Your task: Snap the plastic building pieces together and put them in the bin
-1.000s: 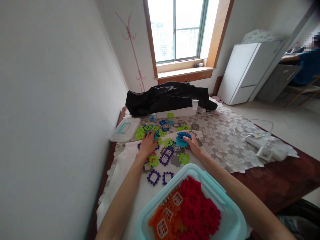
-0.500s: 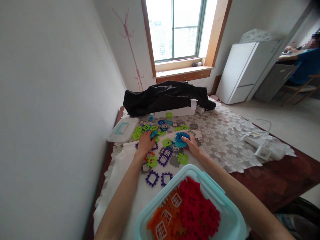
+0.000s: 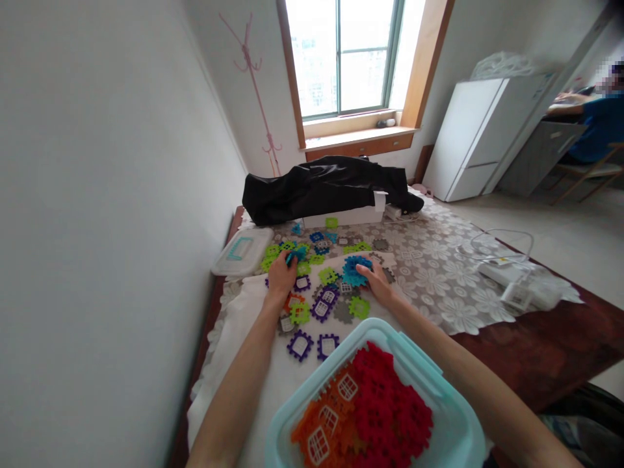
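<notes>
Flat plastic building tiles in green, purple, blue and grey lie scattered on a white cloth point(image 3: 253, 364) over the table. My left hand point(image 3: 281, 276) has its fingers closed on a blue tile point(image 3: 292, 255) beside a cluster of green tiles point(image 3: 273, 257). My right hand point(image 3: 377, 283) rests with fingers against a stack of blue tiles point(image 3: 355, 269), partly closed on it. Purple frame tiles point(image 3: 301, 344) lie nearer to me. A teal plastic box point(image 3: 439, 403) at the near edge holds red tiles point(image 3: 390, 403) and orange tiles point(image 3: 324, 426).
A clear lid with a teal handle point(image 3: 242, 251) lies left by the wall. A black garment point(image 3: 322, 185) covers a white box at the far end. White cables and adapters point(image 3: 511, 273) lie right on the lace tablecloth. A person in blue point(image 3: 597, 123) sits far right.
My left hand has gone from lying flat on the tiles to closing on a blue tile and lifting it slightly. My right hand stays at the blue stack.
</notes>
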Demonstrator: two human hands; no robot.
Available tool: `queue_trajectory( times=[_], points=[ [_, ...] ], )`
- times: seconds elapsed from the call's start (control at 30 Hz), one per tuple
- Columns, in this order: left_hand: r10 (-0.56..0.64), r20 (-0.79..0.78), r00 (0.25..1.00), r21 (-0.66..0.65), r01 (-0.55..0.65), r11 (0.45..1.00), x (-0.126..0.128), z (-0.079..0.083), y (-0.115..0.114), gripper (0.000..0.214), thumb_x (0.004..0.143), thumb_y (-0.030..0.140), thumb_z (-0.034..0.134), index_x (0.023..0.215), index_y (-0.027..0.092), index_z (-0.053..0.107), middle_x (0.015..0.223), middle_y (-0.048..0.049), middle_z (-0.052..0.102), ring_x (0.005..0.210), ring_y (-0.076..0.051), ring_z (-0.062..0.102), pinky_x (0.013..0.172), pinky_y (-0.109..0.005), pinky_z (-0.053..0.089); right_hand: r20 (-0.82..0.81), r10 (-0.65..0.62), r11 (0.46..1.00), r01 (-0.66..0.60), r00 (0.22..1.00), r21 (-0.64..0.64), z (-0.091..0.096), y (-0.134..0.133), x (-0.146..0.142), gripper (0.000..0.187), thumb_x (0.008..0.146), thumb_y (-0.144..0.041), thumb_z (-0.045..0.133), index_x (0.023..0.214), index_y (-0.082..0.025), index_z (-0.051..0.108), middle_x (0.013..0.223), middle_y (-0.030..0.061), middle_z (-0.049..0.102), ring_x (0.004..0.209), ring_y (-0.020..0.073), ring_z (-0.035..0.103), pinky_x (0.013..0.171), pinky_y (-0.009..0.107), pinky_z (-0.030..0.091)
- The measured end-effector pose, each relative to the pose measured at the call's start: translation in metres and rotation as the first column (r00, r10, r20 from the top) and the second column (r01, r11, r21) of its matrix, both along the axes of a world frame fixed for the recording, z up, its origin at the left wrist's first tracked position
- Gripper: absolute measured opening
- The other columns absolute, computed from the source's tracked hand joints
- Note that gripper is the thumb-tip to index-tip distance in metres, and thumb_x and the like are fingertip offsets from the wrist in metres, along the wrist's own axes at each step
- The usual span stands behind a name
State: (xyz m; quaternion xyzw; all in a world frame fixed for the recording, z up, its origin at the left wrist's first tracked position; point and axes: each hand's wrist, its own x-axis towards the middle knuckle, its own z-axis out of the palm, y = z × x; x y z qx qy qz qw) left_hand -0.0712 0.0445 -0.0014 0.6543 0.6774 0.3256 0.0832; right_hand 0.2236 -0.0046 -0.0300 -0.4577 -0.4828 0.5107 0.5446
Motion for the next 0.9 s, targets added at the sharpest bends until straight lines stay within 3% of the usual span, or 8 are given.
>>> queue_trajectory(
  times=[0.23, 0.47, 0.63, 0.8, 0.9],
  points=[
    [0.071, 0.244, 0.967, 0.069, -0.091, 0.993, -0.001, 0.006, -0.002, 0.033, 0.094, 0.04, 0.063, 0.118, 0.018, 0.07, 0.114, -0.0095, 0.078, 0.106, -0.025, 0.072, 0.099, -0.036, 0.055, 0.001, 0.0, 1.0, 0.0, 1.0, -0.019, 0.004, -0.003, 0.0, 0.048, 0.078, -0.06, 0.076, 0.11, -0.024, 0.07, 0.084, 0.0023, 0.07, 0.064, 0.0174, 0.06, 0.047, 0.024, 0.049],
    [0.028, 0.425, 0.905, 0.14, -0.096, 0.985, -0.001, 0.013, -0.006, 0.029, 0.09, 0.036, 0.068, 0.11, 0.016, 0.071, 0.106, -0.0088, 0.077, 0.098, -0.023, 0.07, 0.097, -0.035, 0.056, 0.028, -0.026, 1.0, 0.026, 0.999, 0.0, 0.0, -0.001, 0.001, 0.051, 0.08, -0.06, 0.074, 0.115, -0.023, 0.07, 0.093, 0.004, 0.073, 0.072, 0.0196, 0.065, 0.052, 0.026, 0.053],
    [0.002, 0.462, 0.887, 0.268, -0.142, 0.953, -0.008, 0.004, 0.0, 0.025, 0.093, 0.028, 0.064, 0.114, 0.017, 0.069, 0.112, -0.0102, 0.075, 0.102, -0.023, 0.069, 0.102, -0.039, 0.056, 0.042, -0.027, 1.0, 0.027, 0.999, 0.012, -0.007, 0.002, 0.002, 0.059, 0.081, -0.06, 0.072, 0.126, -0.022, 0.068, 0.089, 0.003, 0.074, 0.068, 0.0188, 0.065, 0.052, 0.026, 0.052],
    [-0.093, 0.558, 0.824, 0.327, -0.115, 0.938, -0.007, -0.003, 0.003, 0.027, 0.098, 0.034, 0.058, 0.12, 0.019, 0.063, 0.124, -0.012, 0.069, 0.093, -0.019, 0.071, 0.079, -0.032, 0.063, 0.058, -0.022, 0.999, 0.02, 0.998, 0.04, -0.006, 0.002, 0.002, 0.057, 0.083, -0.059, 0.072, 0.126, -0.022, 0.067, 0.089, 0.0036, 0.074, 0.068, 0.0189, 0.065, 0.053, 0.026, 0.052],
    [-0.048, 0.506, 0.861, 0.335, -0.146, 0.931, -0.01, -0.003, 0.002, 0.025, 0.098, 0.029, 0.057, 0.121, 0.019, 0.063, 0.124, -0.0122, 0.07, 0.103, -0.022, 0.071, 0.092, -0.036, 0.062, 0.061, -0.023, 0.999, 0.021, 0.998, 0.032, -0.003, 0.001, 0.002, 0.055, 0.085, -0.058, 0.071, 0.127, -0.023, 0.067, 0.088, 0.004, 0.074, 0.068, 0.0193, 0.065, 0.054, 0.026, 0.052]
  ],
)
